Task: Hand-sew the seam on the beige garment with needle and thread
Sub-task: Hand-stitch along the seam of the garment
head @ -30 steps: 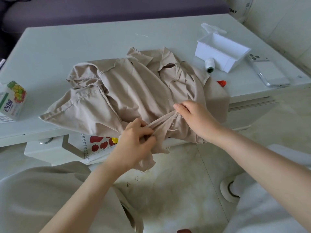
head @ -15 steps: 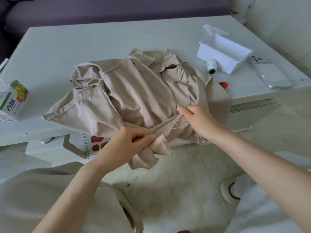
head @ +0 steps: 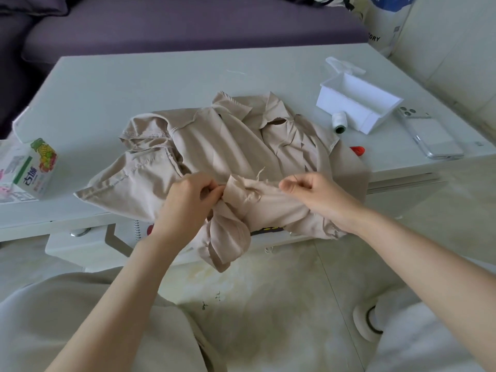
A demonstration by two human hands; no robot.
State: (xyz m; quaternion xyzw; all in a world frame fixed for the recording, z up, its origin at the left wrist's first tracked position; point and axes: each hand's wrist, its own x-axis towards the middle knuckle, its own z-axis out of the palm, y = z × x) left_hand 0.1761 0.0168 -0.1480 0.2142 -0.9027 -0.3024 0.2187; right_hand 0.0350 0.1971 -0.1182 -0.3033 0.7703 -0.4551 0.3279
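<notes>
Head view looks down on your two bare arms reaching to the near edge of a pale white counter [head: 161,89]. The crumpled beige garment [head: 228,146], woven cloth with stitched seams and a collar, lies heaped on the middle of that counter, and its near part spills over the edge toward you.

Your left hand [head: 188,202] has its fingers and thumb pinched on a fold of the garment at the counter's edge. Your right hand [head: 314,194] is curled too, thumb against forefinger, gripping the cloth just to the right, so a short band of fabric stretches between your hands. A frayed tuft of loose beige thread [head: 260,173] stands up from that band. A thin dark line shows at your right fingertips; it is too small to tell whether it is the needle.

Well right of the garment sits an open white plastic box [head: 357,115], with a white spool of thread [head: 339,121] touching its near wall. A white smartphone in a clear case [head: 429,135] lies beside the box. A small red object [head: 357,150] peeks out at the garment's right edge. A printed juice carton [head: 36,167] stands at the counter's left side.
</notes>
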